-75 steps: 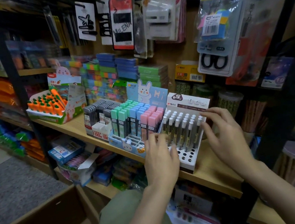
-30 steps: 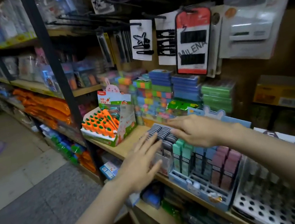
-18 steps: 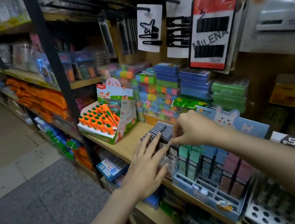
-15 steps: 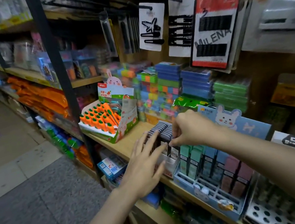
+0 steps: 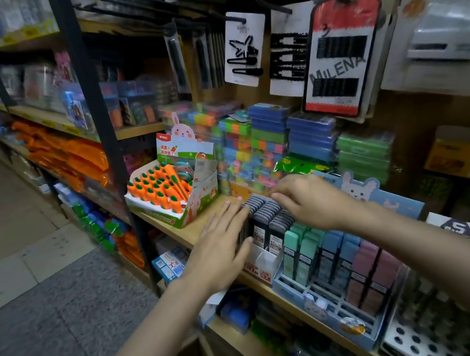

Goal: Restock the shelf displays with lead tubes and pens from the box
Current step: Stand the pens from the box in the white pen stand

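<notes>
A small white display box [image 5: 263, 263] on the wooden shelf [image 5: 173, 225] holds rows of dark grey lead tubes [image 5: 268, 218]. My left hand [image 5: 223, 248] lies flat against the left side of this box, fingers spread. My right hand [image 5: 309, 199] hovers over the top of the grey tubes, fingers bent down and touching them, nothing held. Right beside it stands a light blue bunny display tray [image 5: 320, 303] with green, blue and pink lead cases [image 5: 333, 251]. A white perforated pen stand [image 5: 416, 340] shows at the lower right corner.
An orange carrot-shaped item display [image 5: 167, 189] stands left of the grey tubes. Stacks of coloured erasers [image 5: 256, 143] sit behind. Hair clip cards [image 5: 341, 57] hang on pegs above. A black shelf post [image 5: 101, 131] rises at left; grey floor lies below left.
My view shifted left from the white pen stand to the grey lead tube box. Both hands moved onto that box; my right hand opened from a pinch to resting fingers on the tubes.
</notes>
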A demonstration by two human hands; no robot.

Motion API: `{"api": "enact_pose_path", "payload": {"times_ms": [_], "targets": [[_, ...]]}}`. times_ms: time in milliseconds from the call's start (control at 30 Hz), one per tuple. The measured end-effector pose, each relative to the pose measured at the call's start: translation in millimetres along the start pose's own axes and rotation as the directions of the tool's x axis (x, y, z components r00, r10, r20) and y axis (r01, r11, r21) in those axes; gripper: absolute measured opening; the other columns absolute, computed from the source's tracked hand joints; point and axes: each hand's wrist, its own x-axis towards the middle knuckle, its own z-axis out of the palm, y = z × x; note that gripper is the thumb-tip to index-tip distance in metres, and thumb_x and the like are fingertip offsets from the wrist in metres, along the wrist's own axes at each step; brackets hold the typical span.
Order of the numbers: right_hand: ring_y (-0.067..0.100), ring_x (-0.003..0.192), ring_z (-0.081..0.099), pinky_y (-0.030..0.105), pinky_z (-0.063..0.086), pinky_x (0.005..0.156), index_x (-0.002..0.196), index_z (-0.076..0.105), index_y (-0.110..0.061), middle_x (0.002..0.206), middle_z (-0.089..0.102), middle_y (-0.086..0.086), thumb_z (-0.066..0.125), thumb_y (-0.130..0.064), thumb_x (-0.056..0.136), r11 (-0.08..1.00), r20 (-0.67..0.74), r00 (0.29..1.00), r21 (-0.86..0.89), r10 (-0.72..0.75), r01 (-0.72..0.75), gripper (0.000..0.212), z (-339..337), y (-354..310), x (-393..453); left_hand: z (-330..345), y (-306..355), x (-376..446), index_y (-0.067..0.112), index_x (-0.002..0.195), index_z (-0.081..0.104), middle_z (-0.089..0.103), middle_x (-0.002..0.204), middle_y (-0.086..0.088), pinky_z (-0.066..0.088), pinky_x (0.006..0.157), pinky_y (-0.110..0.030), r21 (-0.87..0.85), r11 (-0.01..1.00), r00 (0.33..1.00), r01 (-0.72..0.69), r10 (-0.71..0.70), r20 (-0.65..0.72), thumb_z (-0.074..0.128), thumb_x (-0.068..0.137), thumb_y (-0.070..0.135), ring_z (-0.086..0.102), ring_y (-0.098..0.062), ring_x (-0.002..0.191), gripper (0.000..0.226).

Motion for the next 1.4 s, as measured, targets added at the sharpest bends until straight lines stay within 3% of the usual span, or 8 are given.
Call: {"api": "enact_pose_path", "payload": {"times_ms": [67, 133, 200, 433, 567, 700, 867, 1400], "targets": [[0.022, 0.134, 0.045, 0.030, 0.028, 0.115, 0.140, 0.049, -0.009, 0.144, 0.051, 0.009, 0.033, -0.039, 0.105, 0.998, 0.131, 0.990, 0.038, -0.056, 0.052, 0.049, 0.7, -0.1, -1.7, 0.9, -1.4, 4.1, 0.028, 0.155, 0.005, -0.011, 0.158, 0.018, -0.007, 0.119, -0.027, 0.027, 0.999, 0.999, -0.026, 0.025, 0.035, 0.030, 0.101, 0.047, -0.021, 0.004, 0.141, 0.062], [0.020, 0.147, 0.025, 0.026, 0.012, 0.117, 0.151, 0.033, -0.011, 0.158, 0.029, 0.008, 0.026, -0.045, 0.104, 0.998, 0.283, 0.957, 0.024, -0.069, 0.065, 0.059, 5.8, -1.2, -5.3, 2.0, -2.8, 6.6, 0.027, 0.155, 0.004, -0.010, 0.160, 0.016, -0.008, 0.119, -0.029, 0.070, 0.996, 0.995, -0.047, 0.041, 0.085, 0.029, 0.101, 0.049, -0.021, 0.003, 0.141, 0.064], [0.023, 0.147, 0.022, 0.029, 0.012, 0.118, 0.149, 0.034, -0.009, 0.159, 0.027, 0.010, 0.022, -0.047, 0.104, 0.999, 0.382, 0.923, 0.007, -0.049, 0.050, 0.060, 9.3, -2.2, -9.8, 0.7, -3.3, 7.8, 0.027, 0.155, 0.005, -0.006, 0.161, 0.013, -0.008, 0.119, -0.029, 0.100, 0.994, 0.989, -0.046, 0.032, 0.143, 0.029, 0.100, 0.050, -0.018, 0.002, 0.141, 0.064], [-0.003, 0.140, 0.020, 0.003, 0.006, 0.106, 0.151, 0.032, -0.024, 0.157, 0.029, -0.008, 0.026, -0.045, 0.102, 0.985, 0.005, 1.000, 0.170, 0.021, -0.021, 0.054, -32.0, 17.6, -60.9, -10.5, 33.0, 7.8, 0.029, 0.154, 0.012, 0.001, 0.161, 0.016, 0.000, 0.121, -0.027, -0.067, 0.991, 0.992, -0.117, 0.119, 0.034, 0.029, 0.102, 0.046, -0.012, 0.005, 0.143, 0.057], [0.008, 0.147, 0.018, 0.015, 0.008, 0.113, 0.154, 0.024, -0.021, 0.161, 0.021, -0.005, 0.031, -0.041, 0.103, 0.994, 0.136, 0.984, 0.002, 0.111, -0.112, 0.055, -36.5, 27.4, -107.1, -2.9, 68.7, 4.9, 0.030, 0.155, 0.008, -0.007, 0.160, 0.019, -0.009, 0.113, -0.016, -0.111, 0.961, 0.955, -0.252, 0.265, 0.130, 0.029, 0.101, 0.050, -0.014, 0.006, 0.144, 0.061], [0.009, 0.149, 0.008, 0.010, -0.003, 0.108, 0.156, 0.015, -0.018, 0.163, 0.012, -0.001, 0.029, -0.043, 0.104, 0.997, 0.227, 0.971, -0.032, 0.077, -0.071, 0.059, -21.7, 20.4, -117.3, 2.8, 78.2, -2.6, 0.026, 0.155, 0.006, -0.005, 0.162, 0.013, -0.007, 0.119, -0.023, -0.051, 0.959, 0.938, -0.280, 0.285, 0.199, 0.029, 0.101, 0.052, -0.013, 0.002, 0.145, 0.065], [0.013, 0.151, 0.003, 0.023, -0.001, 0.116, 0.156, 0.010, -0.016, 0.164, 0.007, 0.002, 0.023, -0.052, 0.102, 0.994, 0.312, 0.945, -0.078, 0.096, -0.076, 0.066, -9.8, 22.0, -111.4, -0.7, 82.1, -2.8, 0.023, 0.155, 0.011, 0.004, 0.162, 0.010, -0.003, 0.121, -0.025, -0.024, 0.961, 0.939, -0.274, 0.273, 0.210, 0.032, 0.100, 0.050, -0.006, -0.001, 0.147, 0.065], [0.009, 0.150, -0.004, 0.022, -0.002, 0.118, 0.157, 0.002, -0.020, 0.164, -0.002, -0.002, 0.027, -0.059, 0.098, 0.995, 0.262, 0.961, 0.020, 0.092, -0.101, 0.075, -4.7, 30.1, -106.4, 2.1, 80.9, 13.8, 0.025, 0.155, 0.011, 0.003, 0.163, 0.010, 0.001, 0.122, -0.028, 0.008, 0.961, 0.941, -0.276, 0.269, 0.208, 0.029, 0.098, 0.059, -0.003, -0.003, 0.148, 0.069]]}}
